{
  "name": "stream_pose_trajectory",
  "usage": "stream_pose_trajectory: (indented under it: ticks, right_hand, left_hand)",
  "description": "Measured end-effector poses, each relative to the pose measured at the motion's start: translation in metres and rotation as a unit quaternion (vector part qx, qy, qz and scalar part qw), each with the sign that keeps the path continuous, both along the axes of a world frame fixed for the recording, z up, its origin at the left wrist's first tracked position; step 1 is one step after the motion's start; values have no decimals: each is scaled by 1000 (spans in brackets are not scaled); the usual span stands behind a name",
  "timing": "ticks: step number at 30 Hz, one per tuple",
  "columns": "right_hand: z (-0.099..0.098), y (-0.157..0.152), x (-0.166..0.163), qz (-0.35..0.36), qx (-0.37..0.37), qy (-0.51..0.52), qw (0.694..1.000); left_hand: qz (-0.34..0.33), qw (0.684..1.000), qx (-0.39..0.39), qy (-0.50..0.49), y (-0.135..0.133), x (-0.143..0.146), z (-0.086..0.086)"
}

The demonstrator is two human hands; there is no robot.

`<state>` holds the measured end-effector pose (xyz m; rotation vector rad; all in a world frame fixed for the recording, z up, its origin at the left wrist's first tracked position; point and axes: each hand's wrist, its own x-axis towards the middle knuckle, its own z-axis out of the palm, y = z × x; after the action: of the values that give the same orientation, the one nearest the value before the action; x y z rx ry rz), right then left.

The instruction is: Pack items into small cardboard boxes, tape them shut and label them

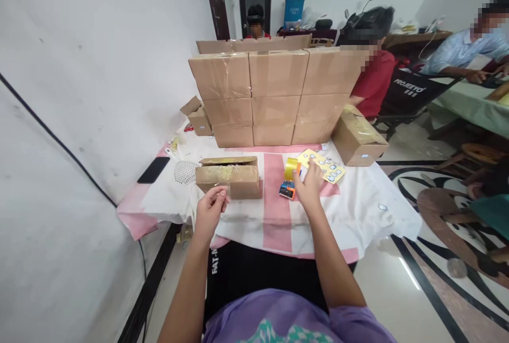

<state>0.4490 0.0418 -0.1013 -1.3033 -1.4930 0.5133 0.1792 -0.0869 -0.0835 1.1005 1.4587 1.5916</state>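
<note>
On tbl (358, 210): L hand (210, 209) pinched nr cardboard box (230, 177); R hand (308, 186) clasps tape roll (290, 168).

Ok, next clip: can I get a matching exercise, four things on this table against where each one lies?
Things:
1 phone
2 tape dispenser
3 sticker sheet
4 small cardboard box

Places:
A right at the right hand
B just beyond the left hand
C at the far-left edge of the tablecloth
D flat on the cloth, just past the right hand

Pairs: 1-C, 2-A, 3-D, 4-B
</note>
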Motion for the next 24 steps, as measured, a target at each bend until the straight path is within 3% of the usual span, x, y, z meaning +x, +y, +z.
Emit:
stream_pose_trajectory:
  ticks: [3, 7, 9, 11, 14, 16, 18, 20, 24]
  right_hand:
    - [33, -33, -41, 194, 51, -98, 975]
    - [59, -51, -87, 286, 49, -187, 939]
    - [70, -47, -86, 290, 61, -186, 937]
    - [82, -36, -73, 268, 69, -140, 951]
    - [102, -12, -58, 265, 41, -67, 961]
    - [110, 6, -60, 286, 4, -54, 957]
    - [113, 23, -75, 296, -31, -77, 952]
    - [109, 38, -96, 284, -61, -150, 945]
    - [86, 57, -138, 248, -94, -281, 922]
  left_hand:
    - [-30, 999, -6, 10, 1, 14, -2]
    - [-76, 994, -41, 69, -1, 25, -4]
    - [-49, 984, -123, 116, -4, 19, -5]
    - [31, 963, -185, 196, -3, 5, -4]
    - [161, 905, -102, 380, 9, -17, 0]
    - [142, 852, -23, 503, 24, -27, 5]
    - [60, 819, -19, 570, 40, -30, 11]
    - [7, 813, -59, 579, 52, -30, 16]
    - [-2, 801, -85, 592, 59, -24, 17]
